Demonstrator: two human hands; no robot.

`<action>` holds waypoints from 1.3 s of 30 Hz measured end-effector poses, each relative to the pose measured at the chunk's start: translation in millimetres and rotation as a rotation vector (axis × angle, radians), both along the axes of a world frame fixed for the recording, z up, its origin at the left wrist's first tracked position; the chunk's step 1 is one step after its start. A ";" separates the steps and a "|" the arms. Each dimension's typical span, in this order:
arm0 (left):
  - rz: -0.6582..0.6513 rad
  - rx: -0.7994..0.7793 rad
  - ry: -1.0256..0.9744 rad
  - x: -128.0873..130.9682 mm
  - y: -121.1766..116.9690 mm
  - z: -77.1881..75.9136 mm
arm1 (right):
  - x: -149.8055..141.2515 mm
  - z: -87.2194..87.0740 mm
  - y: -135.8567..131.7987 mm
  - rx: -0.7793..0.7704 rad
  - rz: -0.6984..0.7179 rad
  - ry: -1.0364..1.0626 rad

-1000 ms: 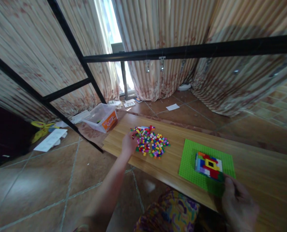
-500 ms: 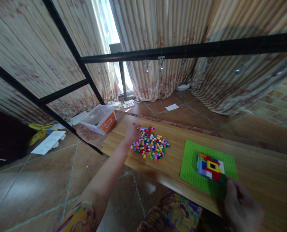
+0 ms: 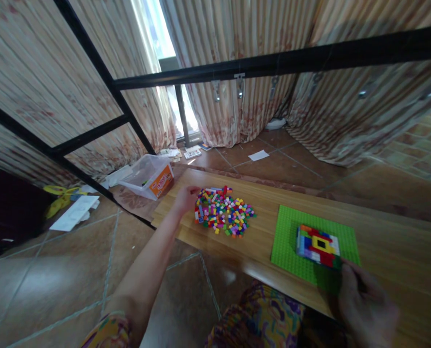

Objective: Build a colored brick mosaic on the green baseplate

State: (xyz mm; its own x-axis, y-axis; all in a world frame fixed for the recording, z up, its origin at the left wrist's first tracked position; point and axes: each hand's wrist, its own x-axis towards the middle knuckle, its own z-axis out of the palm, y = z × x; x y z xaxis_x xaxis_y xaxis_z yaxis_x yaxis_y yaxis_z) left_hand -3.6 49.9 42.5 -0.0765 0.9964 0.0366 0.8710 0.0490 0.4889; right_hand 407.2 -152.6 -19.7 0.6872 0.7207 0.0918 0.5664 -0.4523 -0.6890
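A loose pile of small colourful toy building bricks (image 3: pixel 225 211) is spread on the wooden bench. At its upper left edge is my left hand (image 3: pixel 185 199), fingers curled together; whatever they may pinch is too small to make out. On the right lies a bright green studded baseplate (image 3: pixel 286 237). Over it sits a flat block built of bricks (image 3: pixel 317 245), red, blue and white round a yellow square with a dark middle. My right hand (image 3: pixel 366 300) grips this build at its near right corner, by a dark green brick, with thumb and fingers closed.
The long wooden bench top (image 3: pixel 262 193) carries the bricks and plate. Off its left end stands a clear plastic box (image 3: pixel 142 176) with an orange label. Black metal bars (image 3: pixel 200 73) cross in front of the curtains. Papers (image 3: pixel 73 212) lie on the tiled floor.
My left hand has drawn back a little to the left, from over the pile to its edge. My right hand stays at the corner of the brick build. The view has shifted slightly.
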 end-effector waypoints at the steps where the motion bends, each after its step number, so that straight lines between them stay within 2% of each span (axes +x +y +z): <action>1: 0.002 0.007 -0.046 -4.2 -10.7 -2.0 | 0.9 -1.2 -0.3 0.002 0.003 -0.005; 6: 0.005 -0.009 -0.153 -16.0 -57.9 -11.3 | 1.2 -2.4 -0.9 0.038 0.020 -0.008; 11: 0.054 -0.099 -0.060 -8.5 -76.2 -11.9 | -3.0 2.7 0.7 0.042 0.015 0.032; 16: 0.170 -0.169 0.114 9.5 -72.8 -5.3 | -2.9 1.1 1.3 0.070 0.022 0.024; 27: 0.189 -0.188 0.239 33.5 -62.9 -3.8 | -1.6 -7.6 3.6 0.239 0.109 0.007; 35: 0.057 -0.205 0.232 28.9 -60.1 2.3 | -3.3 -8.4 5.8 0.271 0.111 0.039; 39: 0.041 -0.236 0.277 27.4 -57.1 2.0 | -3.7 -8.4 6.3 0.272 0.101 0.077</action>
State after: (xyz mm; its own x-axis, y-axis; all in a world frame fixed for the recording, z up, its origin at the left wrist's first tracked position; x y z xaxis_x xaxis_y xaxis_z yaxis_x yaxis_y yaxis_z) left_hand 23.8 -7.2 44.5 -0.1364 0.9762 -0.1686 0.9636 0.1702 0.2060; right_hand 403.5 -146.3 -28.1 0.6255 0.7419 0.2417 0.5406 -0.1887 -0.8198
